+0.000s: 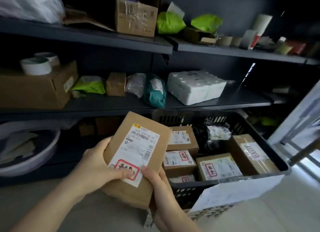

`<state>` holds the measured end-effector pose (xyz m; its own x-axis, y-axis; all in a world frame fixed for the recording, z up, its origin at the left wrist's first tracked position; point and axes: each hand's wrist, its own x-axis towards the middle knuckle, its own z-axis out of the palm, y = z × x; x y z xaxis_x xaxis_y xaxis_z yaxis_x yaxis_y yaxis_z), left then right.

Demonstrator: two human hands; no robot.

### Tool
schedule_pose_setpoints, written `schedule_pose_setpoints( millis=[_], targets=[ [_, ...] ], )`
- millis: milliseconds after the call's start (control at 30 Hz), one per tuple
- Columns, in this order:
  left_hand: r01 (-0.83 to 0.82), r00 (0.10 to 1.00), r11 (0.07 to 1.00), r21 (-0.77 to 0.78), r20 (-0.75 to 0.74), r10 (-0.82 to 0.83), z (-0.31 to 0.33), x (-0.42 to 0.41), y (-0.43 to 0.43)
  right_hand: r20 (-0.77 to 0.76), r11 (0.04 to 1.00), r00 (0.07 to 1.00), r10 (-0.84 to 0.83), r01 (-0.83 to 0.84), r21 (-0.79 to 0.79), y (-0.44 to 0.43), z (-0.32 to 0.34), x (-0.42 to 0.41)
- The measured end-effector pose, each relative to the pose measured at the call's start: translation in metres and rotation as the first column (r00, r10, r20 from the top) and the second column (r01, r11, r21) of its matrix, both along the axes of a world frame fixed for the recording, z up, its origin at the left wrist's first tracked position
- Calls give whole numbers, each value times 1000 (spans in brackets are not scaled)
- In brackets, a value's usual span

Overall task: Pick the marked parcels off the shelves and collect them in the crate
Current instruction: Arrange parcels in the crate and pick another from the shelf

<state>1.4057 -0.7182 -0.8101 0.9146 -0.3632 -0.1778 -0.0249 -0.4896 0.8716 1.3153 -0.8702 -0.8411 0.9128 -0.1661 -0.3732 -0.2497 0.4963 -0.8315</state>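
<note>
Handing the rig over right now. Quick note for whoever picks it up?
Hands: left hand and right hand both grip one brown parcel with a red-bordered sticker, held just left of the crate.
Done: several boxes and a black bag lie in the crate, most showing red stickers.
Left: put this parcel in the crate, then check the shelves. A teal bag and a white foam box lie there among others; no marks can be made out.

It was a parcel storeroom: dark metal shelves (242, 97) carried cardboard boxes (136, 17), green mailer bags (169, 23) and tape rolls (36, 65), beside a black crate (174, 119) of labelled parcels (180, 160).
</note>
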Motion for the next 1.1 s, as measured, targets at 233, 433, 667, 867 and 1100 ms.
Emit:
schedule_pose_setpoints(
  millis=[233, 433, 667, 867, 1100],
  targets=[
    [8, 986, 1000, -27, -169, -12, 74, 5, -4, -59, 996, 998, 18, -13, 83, -6, 71, -6],
    [-1, 972, 1000, 1, -234, 1, 132, -20, -25, -169, 998, 985, 30, -20, 60, -36, 129, -27],
    [46, 949, 998, 29, -312, -35, 161, -16, -83, -299, 993, 952, -63, 90, 77, -95, 160, -35],
    [68, 933, 993, 100, -359, -28, 149, 5, -148, -334, 993, 937, -104, 118, 22, -167, 148, -12],
    [80, 899, 985, 156, -438, -4, 113, 14, -230, -390, 976, 902, -184, 216, 40, -241, 124, 7]
  ],
)
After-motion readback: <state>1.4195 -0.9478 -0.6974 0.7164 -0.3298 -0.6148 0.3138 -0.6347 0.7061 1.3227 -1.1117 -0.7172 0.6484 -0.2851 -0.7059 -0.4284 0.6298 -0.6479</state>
